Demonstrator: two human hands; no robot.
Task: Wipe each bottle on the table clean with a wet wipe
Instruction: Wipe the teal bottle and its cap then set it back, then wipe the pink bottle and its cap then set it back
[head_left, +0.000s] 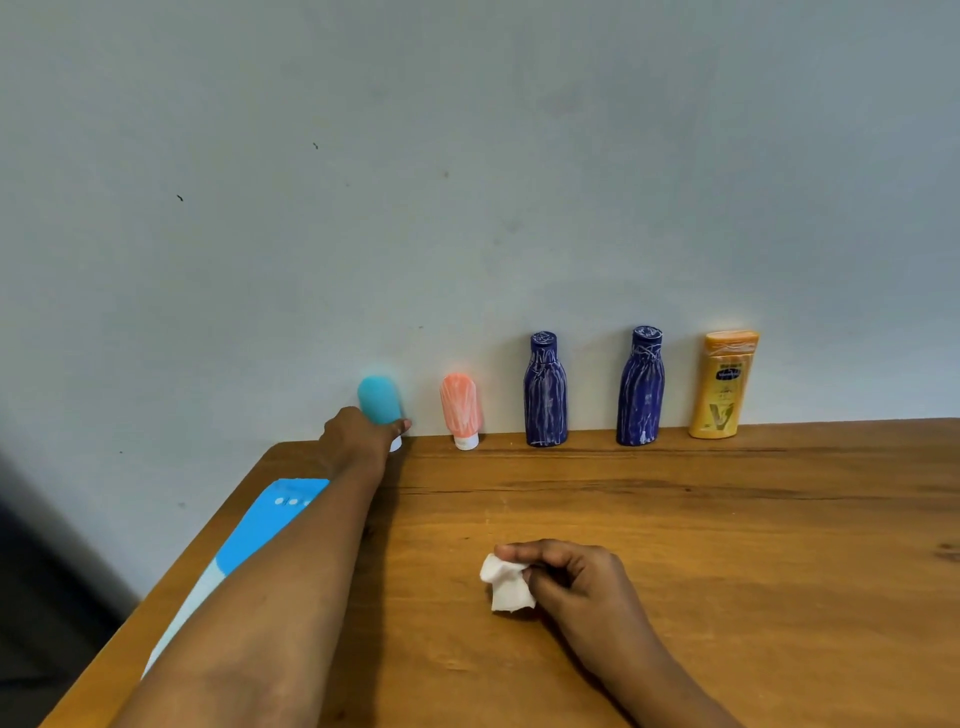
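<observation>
Head view, looking down over a wooden table (675, 571) set against a pale wall (467, 156).

Five containers stand in a row along the table's far edge, by the wall. From the left: a teal tube (378, 397), a pink tube (460, 405) standing on its white cap, a blue bottle (545, 395), a second blue bottle (641, 389), and a yellow bottle (722, 387). The pink tube and both blue bottles are streaked with white.

The left hand (356, 441) reaches across to the far edge, fingers curled around the lower part of the teal tube, which is blurred. Only the tube's rounded top and a bit of white cap show past the hand.

The right hand (571, 577) rests on the table nearer the camera, fingers curled, pinching a crumpled white wipe (506, 584) that touches the wood.

A blue and white pack (249, 540) lies along the table's left edge, partly hidden by the left forearm.
</observation>
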